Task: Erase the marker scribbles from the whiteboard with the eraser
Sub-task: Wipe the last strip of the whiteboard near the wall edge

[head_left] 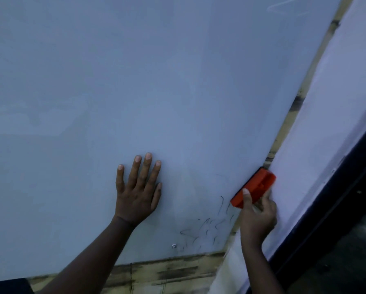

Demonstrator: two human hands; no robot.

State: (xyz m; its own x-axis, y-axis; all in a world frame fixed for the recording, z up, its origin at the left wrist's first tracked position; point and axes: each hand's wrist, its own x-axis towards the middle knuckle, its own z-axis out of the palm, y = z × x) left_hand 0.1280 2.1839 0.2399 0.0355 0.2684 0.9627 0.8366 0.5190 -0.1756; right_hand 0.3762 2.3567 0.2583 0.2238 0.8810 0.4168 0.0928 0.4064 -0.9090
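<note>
A large whiteboard (156,81) fills most of the view. Thin dark marker scribbles (207,230) sit near its lower right corner, with a few strokes higher up beside the eraser. My right hand (257,217) grips an orange eraser (254,187), which is pressed against the board at its right edge, just above and right of the scribbles. My left hand (138,187) lies flat on the board with fingers spread, left of the scribbles.
A worn wooden frame (167,272) runs along the bottom and right edges of the board. A white wall (326,124) stands to the right, then a dark frame (337,209). A small metal screw (173,246) sits near the bottom edge.
</note>
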